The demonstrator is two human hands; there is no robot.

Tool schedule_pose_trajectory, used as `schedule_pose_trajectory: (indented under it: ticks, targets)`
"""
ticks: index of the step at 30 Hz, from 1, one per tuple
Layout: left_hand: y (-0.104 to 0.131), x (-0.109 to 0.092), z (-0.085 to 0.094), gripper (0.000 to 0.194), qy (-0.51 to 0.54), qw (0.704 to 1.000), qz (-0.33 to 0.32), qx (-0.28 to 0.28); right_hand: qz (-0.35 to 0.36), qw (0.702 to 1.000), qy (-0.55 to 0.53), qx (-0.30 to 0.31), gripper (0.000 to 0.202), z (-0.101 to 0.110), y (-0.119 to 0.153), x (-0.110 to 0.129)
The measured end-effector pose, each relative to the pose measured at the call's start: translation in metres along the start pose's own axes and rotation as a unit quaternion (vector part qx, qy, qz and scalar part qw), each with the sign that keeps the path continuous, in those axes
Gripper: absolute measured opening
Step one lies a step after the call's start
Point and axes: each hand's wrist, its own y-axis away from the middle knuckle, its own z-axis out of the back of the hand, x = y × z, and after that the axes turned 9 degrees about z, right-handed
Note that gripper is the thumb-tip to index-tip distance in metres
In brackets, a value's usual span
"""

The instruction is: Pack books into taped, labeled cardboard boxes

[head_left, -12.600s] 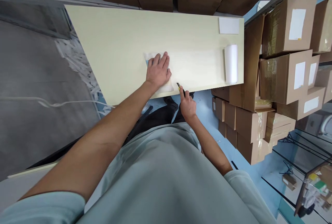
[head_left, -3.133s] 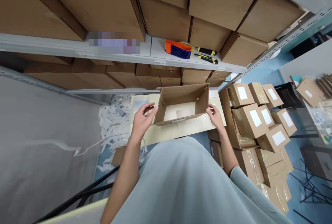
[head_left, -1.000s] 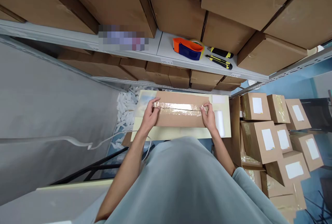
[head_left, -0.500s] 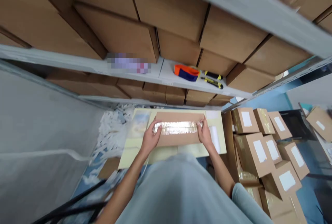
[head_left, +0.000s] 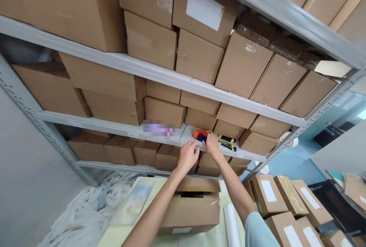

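Observation:
My right hand [head_left: 212, 144] reaches to the shelf and has its curled fingers on the orange and dark blue tape dispenser [head_left: 200, 135]. Just left of it and slightly lower is my left hand [head_left: 188, 156], fingers bent and apart, holding nothing, in front of the shelf edge. Two black and yellow cutters [head_left: 228, 146] lie on the shelf right of the dispenser. Below my forearms a cardboard box [head_left: 193, 212] stands on the pale yellow table [head_left: 107, 239], with its top flap raised and a dark gap under it.
Shelves [head_left: 160, 78] full of cardboard boxes rise ahead. Labelled boxes [head_left: 264, 195] are stacked at the right. A white roll [head_left: 231, 226] lies right of the box, and white paper strips [head_left: 77, 212] heap at the left. A blurred purple item [head_left: 157, 129] sits on the shelf.
Both hands have left the taped box and moved up to the shelf, the right one onto the dispenser. The view has tilted up. The box now shows a raised flap and a gap.

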Motion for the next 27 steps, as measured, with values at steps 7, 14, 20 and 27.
schedule_pose_trajectory:
  ticks: [7,14,20,27]
  targets:
    - [0.029,-0.015,0.000,0.024,0.034,0.999,0.026,0.000,-0.032,0.994,0.027,0.101,0.049,-0.014,-0.023,0.001]
    - [0.069,-0.007,-0.001,0.023,0.061,0.993,0.099,0.033,-0.059,0.992,0.004,0.113,0.051,-0.002,-0.016,-0.002]
    - [0.120,-0.003,0.030,0.025,0.208,0.970,0.124,-0.005,-0.051,0.925,-0.374,-0.043,0.049,-0.013,0.095,0.020]
    - [0.173,-0.030,0.053,0.017,0.245,0.963,0.111,0.029,-0.099,0.767,-0.625,-0.112,0.066,-0.028,0.215,0.091]
